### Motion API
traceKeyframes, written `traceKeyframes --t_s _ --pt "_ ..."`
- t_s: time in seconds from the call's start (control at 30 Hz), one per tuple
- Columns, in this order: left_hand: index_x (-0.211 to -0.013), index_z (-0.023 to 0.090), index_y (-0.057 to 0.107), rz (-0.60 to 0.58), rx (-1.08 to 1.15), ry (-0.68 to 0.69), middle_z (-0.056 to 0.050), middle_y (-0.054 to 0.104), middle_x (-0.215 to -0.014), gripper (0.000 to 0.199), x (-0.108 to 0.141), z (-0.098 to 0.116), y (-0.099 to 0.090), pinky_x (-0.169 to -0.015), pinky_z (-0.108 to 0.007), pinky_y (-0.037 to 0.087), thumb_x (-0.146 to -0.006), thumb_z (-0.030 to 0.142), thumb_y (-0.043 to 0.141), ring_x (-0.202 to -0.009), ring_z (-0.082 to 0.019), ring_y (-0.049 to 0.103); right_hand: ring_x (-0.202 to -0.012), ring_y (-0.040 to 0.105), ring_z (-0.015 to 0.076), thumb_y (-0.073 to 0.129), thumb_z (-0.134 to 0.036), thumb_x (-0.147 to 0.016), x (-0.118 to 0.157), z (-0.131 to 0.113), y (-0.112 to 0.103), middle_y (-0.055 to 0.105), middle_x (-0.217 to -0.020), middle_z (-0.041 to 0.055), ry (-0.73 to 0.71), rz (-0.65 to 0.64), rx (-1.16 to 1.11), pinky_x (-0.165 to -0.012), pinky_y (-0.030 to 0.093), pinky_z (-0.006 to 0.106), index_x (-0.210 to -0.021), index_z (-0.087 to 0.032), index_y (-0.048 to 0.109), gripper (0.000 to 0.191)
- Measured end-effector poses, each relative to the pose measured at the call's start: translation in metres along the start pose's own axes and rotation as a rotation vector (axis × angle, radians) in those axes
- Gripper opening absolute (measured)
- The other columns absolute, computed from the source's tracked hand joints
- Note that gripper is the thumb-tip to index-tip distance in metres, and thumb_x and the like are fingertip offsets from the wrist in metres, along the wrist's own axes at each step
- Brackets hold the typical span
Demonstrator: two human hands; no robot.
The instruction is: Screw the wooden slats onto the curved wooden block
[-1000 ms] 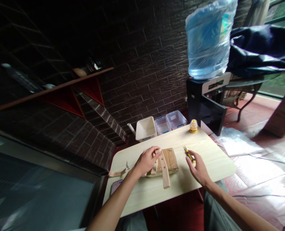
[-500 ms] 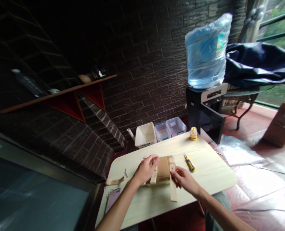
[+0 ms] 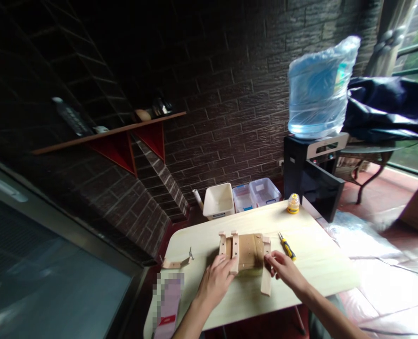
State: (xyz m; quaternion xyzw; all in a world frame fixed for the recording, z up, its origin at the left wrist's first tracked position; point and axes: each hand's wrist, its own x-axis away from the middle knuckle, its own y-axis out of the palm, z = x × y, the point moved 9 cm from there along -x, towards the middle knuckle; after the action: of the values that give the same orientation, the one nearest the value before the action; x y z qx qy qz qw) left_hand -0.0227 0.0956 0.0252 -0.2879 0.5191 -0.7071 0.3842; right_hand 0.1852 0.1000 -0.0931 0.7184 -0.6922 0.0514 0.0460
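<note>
In the middle of the table lies a brown cardboard piece [image 3: 251, 250] with small holes. Pale wooden strips with holes and raised ends stand along its left side. My left hand [image 3: 216, 278] lies over the lower part of these, its fingers closed around a wooden strip [image 3: 235, 248]; the thumb side touches the lower end. At the cardboard's right edge, my right hand [image 3: 282, 268] pinches another wooden strip [image 3: 266, 281], which slants toward the near table edge. Its fingertips partly cover the strip's middle.
A yellow-black screwdriver [image 3: 287, 246] lies right of the strips, with a clear yellow-based container [image 3: 293, 204] behind. To the left are a loose wooden piece [image 3: 176, 264], metal screws [image 3: 191, 254] and a phone [image 3: 171, 301]. Plastic bins [image 3: 218, 200] stand beyond the table [image 3: 315, 261].
My left hand has come down from above the cardboard onto the left wooden strips, which now show more fully. My right hand still holds the right strip. The view has shifted slightly.
</note>
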Motion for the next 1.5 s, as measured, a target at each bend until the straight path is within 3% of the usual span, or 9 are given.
traceKeyframes --t_s 0.3,0.5,0.73,0.9,1.1,1.3,1.5 --pt "-0.137 0.034 0.05 0.105 -0.026 0.052 -0.004 0.065 -0.122 0.055 0.053 0.016 0.014 -0.095 -0.038 0.05 -0.085 0.018 0.06 -0.122 -0.027 0.052 -0.053 0.05 0.0122 0.055 -0.069 -0.08 0.015 -0.018 0.016 0.052 -0.06 -0.0034 0.024 -0.072 -0.044 -0.05 0.04 0.025 -0.075 -0.02 0.051 0.05" --pt "-0.129 0.033 0.058 0.175 0.125 0.078 -0.007 0.067 -0.113 0.048 0.074 0.014 0.009 -0.088 -0.035 0.055 -0.082 0.032 0.067 -0.107 -0.026 0.062 -0.051 0.044 0.0097 0.055 -0.066 -0.082 0.016 -0.031 0.031 0.047 -0.059 -0.0042 0.013 -0.156 -0.019 -0.046 0.031 0.023 -0.076 -0.018 0.052 0.049" --pt "-0.123 0.029 0.059 0.191 0.313 0.052 -0.009 0.063 -0.113 0.034 0.078 0.001 0.015 -0.091 -0.033 0.054 -0.091 0.041 0.054 -0.105 -0.023 0.061 -0.052 0.046 0.0105 0.052 -0.065 -0.084 0.002 -0.04 0.052 0.05 -0.06 -0.0029 -0.019 -0.242 0.056 -0.047 0.03 0.023 -0.077 -0.017 0.054 0.049" --pt "-0.095 0.024 0.062 0.189 0.376 0.06 -0.008 0.062 -0.105 0.019 0.076 -0.002 0.009 -0.09 -0.034 0.051 -0.092 0.041 0.054 -0.106 -0.023 0.058 -0.052 0.05 0.0121 0.056 -0.06 -0.083 -0.013 -0.042 0.063 0.055 -0.059 -0.0009 -0.007 -0.29 0.238 -0.048 0.034 0.024 -0.071 -0.018 0.054 0.044" --pt "-0.074 0.02 0.056 0.206 0.414 0.111 -0.007 0.061 -0.09 0.029 0.072 -0.005 0.008 -0.086 -0.035 0.049 -0.09 0.044 0.057 -0.101 -0.023 0.056 -0.047 0.046 0.0105 0.057 -0.048 -0.083 -0.022 -0.04 0.064 0.05 -0.054 -0.0027 -0.016 -0.264 0.355 -0.043 0.031 0.022 -0.065 -0.02 0.049 0.035" --pt "-0.069 0.019 0.056 0.228 0.406 0.13 -0.006 0.058 -0.082 0.037 0.069 -0.009 0.014 -0.082 -0.034 0.048 -0.086 0.051 0.06 -0.094 -0.022 0.055 -0.047 0.048 0.0115 0.052 -0.052 -0.086 -0.022 -0.013 0.055 0.05 -0.057 -0.0048 0.04 -0.243 0.294 -0.042 0.037 0.022 -0.081 -0.022 0.05 0.031" --pt "-0.067 0.018 0.055 0.232 0.446 0.125 -0.005 0.059 -0.084 0.035 0.07 -0.009 0.013 -0.083 -0.032 0.048 -0.085 0.048 0.064 -0.096 -0.021 0.055 -0.05 0.048 0.0113 0.055 -0.049 -0.084 -0.017 -0.017 0.054 0.051 -0.06 -0.0051 -0.002 -0.227 0.331 -0.044 0.037 0.023 -0.082 -0.021 0.05 0.028"
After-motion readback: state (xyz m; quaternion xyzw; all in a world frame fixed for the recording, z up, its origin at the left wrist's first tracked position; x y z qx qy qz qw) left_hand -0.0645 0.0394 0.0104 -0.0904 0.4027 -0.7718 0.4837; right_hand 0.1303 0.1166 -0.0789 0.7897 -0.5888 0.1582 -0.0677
